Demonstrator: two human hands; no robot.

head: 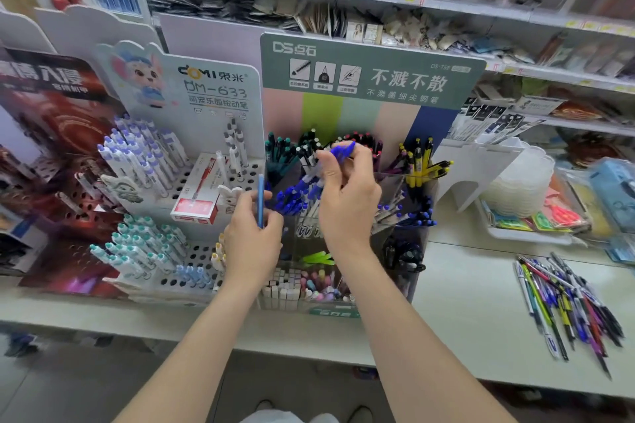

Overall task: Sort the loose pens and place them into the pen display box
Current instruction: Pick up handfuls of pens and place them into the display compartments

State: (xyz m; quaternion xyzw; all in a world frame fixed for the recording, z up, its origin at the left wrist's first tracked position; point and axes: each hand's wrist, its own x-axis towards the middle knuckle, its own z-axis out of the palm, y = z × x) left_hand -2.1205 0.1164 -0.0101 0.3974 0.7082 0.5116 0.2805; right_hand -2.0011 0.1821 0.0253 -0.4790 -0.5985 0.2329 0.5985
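The pen display box (395, 120) stands in the middle of the bench (464, 302). Its green header card reads "DS点石", "不溅不散" and a small code "DS-758". Just left of it, a white display stand (213, 86) carries the words "DOMI 東米" and "DM-633" beside a cartoon mouse.

The right hand (347, 192) is above the compartments of the box and pinches a dark blue pen (340, 150) between the thumb and the fingertips. This pen lies tilted over the far row, and the compartment of blue pens (292, 199) is just below the hand.

The left hand (252, 237) is in front of the left edge of the box. Its fingers are curled round a light blue pen (261, 199), which stands upright.

The loose pens (567, 302) lie in a mixed heap on the bench at the right, well apart from both hands.
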